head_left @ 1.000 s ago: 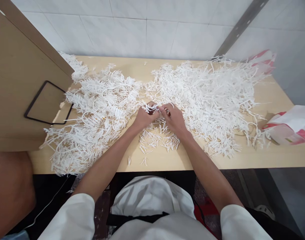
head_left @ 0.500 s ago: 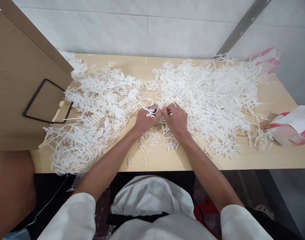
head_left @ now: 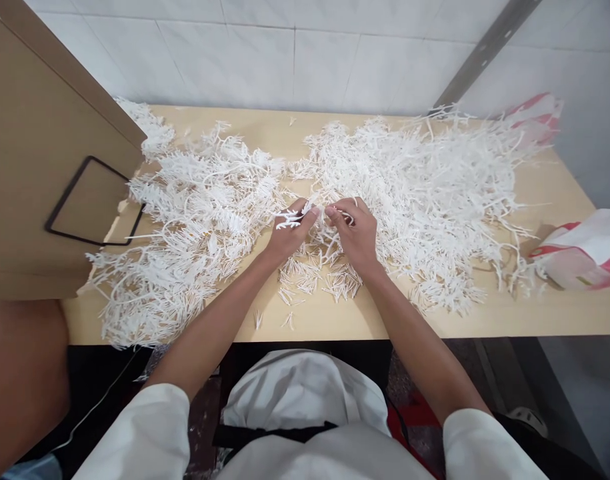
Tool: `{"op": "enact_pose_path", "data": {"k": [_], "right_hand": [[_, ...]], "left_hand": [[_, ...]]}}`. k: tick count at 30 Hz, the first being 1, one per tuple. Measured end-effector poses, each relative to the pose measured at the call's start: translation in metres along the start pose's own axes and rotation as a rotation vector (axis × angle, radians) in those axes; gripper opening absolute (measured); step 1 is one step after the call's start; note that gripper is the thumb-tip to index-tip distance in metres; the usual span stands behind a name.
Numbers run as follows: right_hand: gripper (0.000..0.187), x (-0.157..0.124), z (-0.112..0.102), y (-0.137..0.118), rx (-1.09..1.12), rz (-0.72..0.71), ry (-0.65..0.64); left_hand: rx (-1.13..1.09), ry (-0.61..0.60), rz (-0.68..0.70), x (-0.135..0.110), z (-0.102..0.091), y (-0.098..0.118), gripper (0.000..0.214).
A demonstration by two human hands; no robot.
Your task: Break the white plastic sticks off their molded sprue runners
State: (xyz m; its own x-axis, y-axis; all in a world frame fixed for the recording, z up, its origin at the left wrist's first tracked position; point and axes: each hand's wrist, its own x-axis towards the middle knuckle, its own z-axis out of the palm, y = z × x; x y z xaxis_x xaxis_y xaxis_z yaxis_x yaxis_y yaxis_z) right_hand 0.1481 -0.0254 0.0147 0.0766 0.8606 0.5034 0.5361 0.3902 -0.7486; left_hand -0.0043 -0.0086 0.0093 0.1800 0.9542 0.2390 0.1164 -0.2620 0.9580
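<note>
My left hand point(head_left: 289, 235) pinches a small white branched plastic piece point(head_left: 291, 217) between thumb and fingers at the middle of the table. My right hand point(head_left: 355, 233) sits just to its right, fingers curled and pinched on white plastic strands that I cannot make out singly. Below both hands lies a small cluster of short white plastic bits point(head_left: 319, 279). A big heap of white branched plastic point(head_left: 195, 220) spreads to the left, and another heap point(head_left: 425, 180) spreads to the right.
The light wooden table point(head_left: 345, 320) stands against a white tiled wall. A brown board with a black outlined rectangle point(head_left: 45, 167) leans at the left. Red-and-white plastic bags lie at the right edge point(head_left: 585, 250) and back right point(head_left: 532, 110). Someone's bare limb point(head_left: 19, 380) shows at bottom left.
The hands have parted slightly and shifted a little away from me. The white piece in my left hand now sticks out to the left.
</note>
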Motion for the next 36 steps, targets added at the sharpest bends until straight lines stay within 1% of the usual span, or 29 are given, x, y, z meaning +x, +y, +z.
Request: {"op": "enact_pose_path", "data": {"k": [3, 6, 9, 11, 14, 17, 20, 21, 23, 27, 29, 32, 36], "right_hand": [[0.032, 0.002, -0.001, 0.003, 0.017, 0.026, 0.071], [0.034, 0.002, -0.002, 0.001, 0.008, 0.041, 0.067], [0.033, 0.002, -0.004, -0.003, 0.014, 0.013, -0.029], [0.036, 0.003, -0.004, -0.004, 0.009, -0.003, -0.099], [0.035, 0.003, -0.004, -0.003, 0.028, 0.011, -0.121], [0.036, 0.003, -0.004, -0.002, 0.057, 0.022, -0.148], [0.031, 0.004, -0.004, -0.001, 0.025, -0.022, -0.211], [0.028, 0.003, -0.004, -0.001, 0.003, -0.04, -0.217], [0.024, 0.002, -0.002, -0.001, -0.069, -0.081, -0.203], [0.026, -0.002, 0.003, 0.0, -0.282, -0.152, -0.132], [0.027, -0.003, 0.004, 0.0, -0.337, -0.164, -0.128], [0.028, -0.002, 0.004, 0.002, -0.32, -0.198, -0.171], [0.03, 0.0, 0.001, 0.007, -0.284, -0.281, -0.19]], "left_hand": [[-0.135, -0.002, -0.031, 0.001, 0.001, -0.004, 0.035], [-0.218, 0.013, -0.053, 0.003, 0.001, -0.009, 0.033], [-0.258, 0.022, -0.071, 0.004, 0.0, -0.013, 0.032], [-0.263, 0.037, -0.083, 0.005, 0.0, -0.015, 0.032], [-0.241, 0.055, -0.101, 0.005, 0.0, -0.017, 0.034], [-0.221, 0.017, -0.108, 0.003, -0.001, -0.013, 0.036], [-0.143, -0.044, -0.098, 0.001, 0.0, -0.008, 0.035], [-0.091, -0.047, -0.085, 0.0, 0.0, -0.007, 0.034], [0.047, -0.009, -0.014, 0.0, 0.001, -0.006, 0.032], [0.302, 0.096, 0.241, 0.0, 0.004, -0.008, 0.032], [0.388, 0.124, 0.329, -0.001, 0.004, -0.01, 0.031], [0.474, 0.16, 0.357, -0.003, 0.005, -0.011, 0.03], [0.471, 0.187, 0.332, -0.006, 0.008, -0.01, 0.029]]}}
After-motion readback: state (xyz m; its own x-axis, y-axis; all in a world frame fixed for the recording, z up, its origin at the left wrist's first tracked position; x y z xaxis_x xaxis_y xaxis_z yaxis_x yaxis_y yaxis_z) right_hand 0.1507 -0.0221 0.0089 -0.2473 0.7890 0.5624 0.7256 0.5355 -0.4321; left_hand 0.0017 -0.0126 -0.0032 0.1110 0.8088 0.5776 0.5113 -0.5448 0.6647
